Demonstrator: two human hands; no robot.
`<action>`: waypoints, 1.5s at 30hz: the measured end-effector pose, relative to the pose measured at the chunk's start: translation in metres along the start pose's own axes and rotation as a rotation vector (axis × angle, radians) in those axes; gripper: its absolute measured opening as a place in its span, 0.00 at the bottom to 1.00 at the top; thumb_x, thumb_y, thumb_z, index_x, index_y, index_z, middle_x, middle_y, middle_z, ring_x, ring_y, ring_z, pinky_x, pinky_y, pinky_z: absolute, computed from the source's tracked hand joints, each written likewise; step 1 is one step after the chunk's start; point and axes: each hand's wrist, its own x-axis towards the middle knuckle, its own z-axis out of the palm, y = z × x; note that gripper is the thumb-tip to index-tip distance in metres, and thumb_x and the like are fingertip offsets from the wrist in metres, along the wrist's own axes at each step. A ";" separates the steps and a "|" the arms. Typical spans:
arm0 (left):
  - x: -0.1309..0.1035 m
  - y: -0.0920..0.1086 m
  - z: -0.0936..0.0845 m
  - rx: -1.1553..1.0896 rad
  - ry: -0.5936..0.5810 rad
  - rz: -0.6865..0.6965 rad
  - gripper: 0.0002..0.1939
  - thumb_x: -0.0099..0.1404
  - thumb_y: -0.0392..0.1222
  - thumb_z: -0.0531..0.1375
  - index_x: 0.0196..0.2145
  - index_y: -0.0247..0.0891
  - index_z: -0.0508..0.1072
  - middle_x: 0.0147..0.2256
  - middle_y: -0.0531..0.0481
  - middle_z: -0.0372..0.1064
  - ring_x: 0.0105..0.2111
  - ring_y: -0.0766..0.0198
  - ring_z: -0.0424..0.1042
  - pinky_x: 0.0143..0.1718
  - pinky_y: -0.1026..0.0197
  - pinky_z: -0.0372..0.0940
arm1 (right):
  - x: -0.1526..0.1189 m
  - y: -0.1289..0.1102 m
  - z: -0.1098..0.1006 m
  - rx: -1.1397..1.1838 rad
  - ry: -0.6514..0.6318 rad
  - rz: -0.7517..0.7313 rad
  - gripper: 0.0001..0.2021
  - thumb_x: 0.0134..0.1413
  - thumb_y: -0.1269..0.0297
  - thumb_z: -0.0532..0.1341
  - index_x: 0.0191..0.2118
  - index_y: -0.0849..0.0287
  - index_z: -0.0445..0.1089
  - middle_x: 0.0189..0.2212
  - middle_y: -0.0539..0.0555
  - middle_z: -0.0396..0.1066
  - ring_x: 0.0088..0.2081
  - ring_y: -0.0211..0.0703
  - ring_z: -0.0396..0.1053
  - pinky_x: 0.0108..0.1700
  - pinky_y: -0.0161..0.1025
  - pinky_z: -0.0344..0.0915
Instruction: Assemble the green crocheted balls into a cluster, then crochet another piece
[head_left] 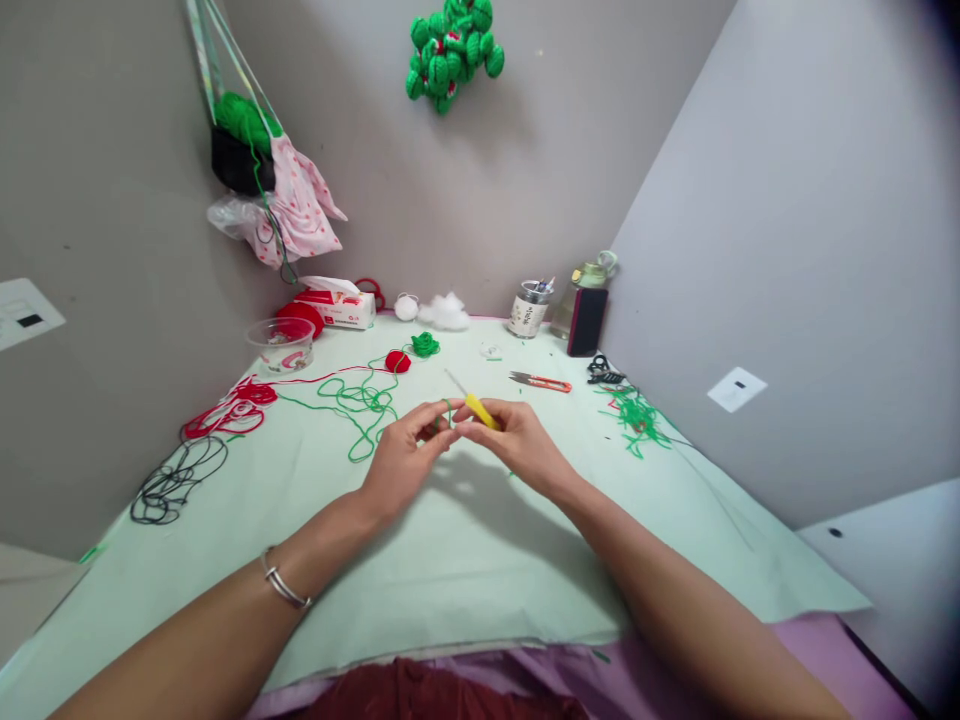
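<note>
My right hand (517, 438) is closed around the yellow handle of a crochet hook (481, 410), whose thin metal shaft points up and to the left. Close beside it, my left hand (411, 450) pinches a strand of green yarn (448, 408) that loops around a finger. The fingertips of both hands meet above the table. Loose green yarn (360, 395) trails across the table behind my left hand. A small red ball (397, 361) and a green yarn bundle (425, 344) lie beyond the hands.
Orange thread snips (541, 382) lie beyond my right hand. Red yarn (240, 408) and black cord (176, 482) are at left, near a clear plastic tub (281, 346). Green scraps (637, 418), a phone (587, 322) and a pen tin (529, 311) stand or lie at right.
</note>
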 end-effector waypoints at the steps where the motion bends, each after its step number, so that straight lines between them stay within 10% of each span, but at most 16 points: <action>1: -0.002 -0.001 0.002 0.018 -0.008 0.023 0.14 0.61 0.44 0.64 0.44 0.41 0.79 0.31 0.52 0.68 0.31 0.64 0.66 0.37 0.62 0.61 | -0.001 -0.001 0.006 0.081 -0.004 0.008 0.12 0.52 0.55 0.65 0.32 0.60 0.75 0.26 0.48 0.69 0.27 0.36 0.60 0.32 0.35 0.55; 11: 0.005 0.006 -0.006 -0.192 -0.152 -0.180 0.24 0.60 0.47 0.66 0.54 0.44 0.74 0.34 0.53 0.68 0.30 0.68 0.63 0.36 0.64 0.61 | 0.000 -0.005 0.003 0.347 0.049 0.140 0.10 0.46 0.59 0.68 0.28 0.59 0.71 0.19 0.43 0.59 0.19 0.29 0.44 0.23 0.34 0.41; 17: 0.010 0.003 -0.009 -0.585 -0.100 -0.282 0.10 0.60 0.45 0.67 0.38 0.39 0.79 0.30 0.54 0.64 0.28 0.73 0.63 0.34 0.69 0.62 | -0.002 -0.004 0.004 0.386 -0.011 0.121 0.10 0.47 0.61 0.69 0.35 0.58 0.72 0.26 0.47 0.71 0.19 0.28 0.48 0.21 0.33 0.41; 34: 0.007 -0.004 -0.006 -0.499 -0.106 -0.319 0.09 0.59 0.44 0.68 0.33 0.36 0.78 0.35 0.53 0.67 0.27 0.74 0.63 0.31 0.69 0.62 | 0.001 0.005 0.001 0.262 0.123 -0.052 0.08 0.50 0.59 0.69 0.32 0.58 0.78 0.36 0.52 0.75 0.22 0.29 0.52 0.23 0.35 0.47; 45: 0.003 -0.006 -0.002 -0.260 0.000 -0.204 0.14 0.61 0.48 0.66 0.44 0.45 0.80 0.35 0.53 0.70 0.26 0.71 0.60 0.33 0.64 0.60 | 0.005 0.008 -0.001 0.575 -0.024 0.178 0.13 0.47 0.59 0.70 0.33 0.58 0.68 0.25 0.47 0.73 0.17 0.26 0.42 0.20 0.34 0.36</action>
